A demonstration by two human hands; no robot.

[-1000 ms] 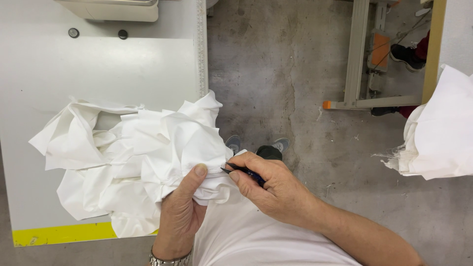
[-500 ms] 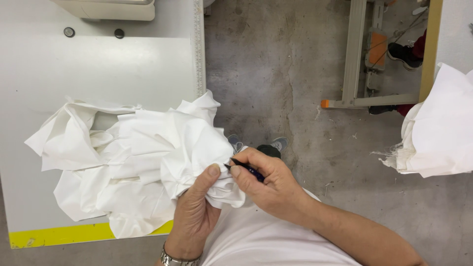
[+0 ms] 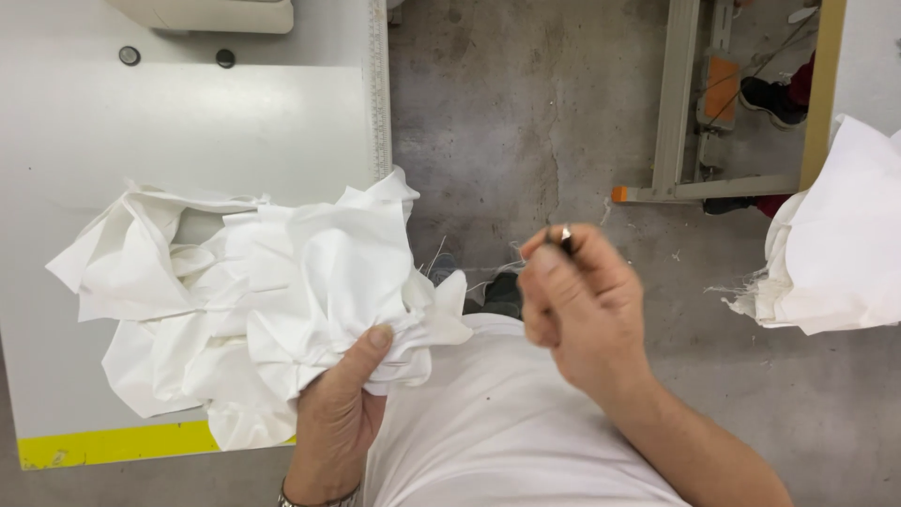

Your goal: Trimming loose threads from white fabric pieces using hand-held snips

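A crumpled white fabric piece lies over the right edge of a white work table. My left hand grips its lower right fold, thumb pressed on the cloth. My right hand is lifted to the right of the fabric, apart from it, fingers closed around a small dark metal-tipped tool that sticks up between thumb and forefinger. A thin loose thread trails off the fabric's right edge toward that hand.
A second pile of white fabric rests at the right edge. A metal table frame with an orange pedal stands on the grey concrete floor, beside another person's dark shoe. The table's near edge has a yellow strip.
My right hand has pulled away from the fabric, up and to the right, still holding the small tool. My left hand keeps its grip on the cloth.
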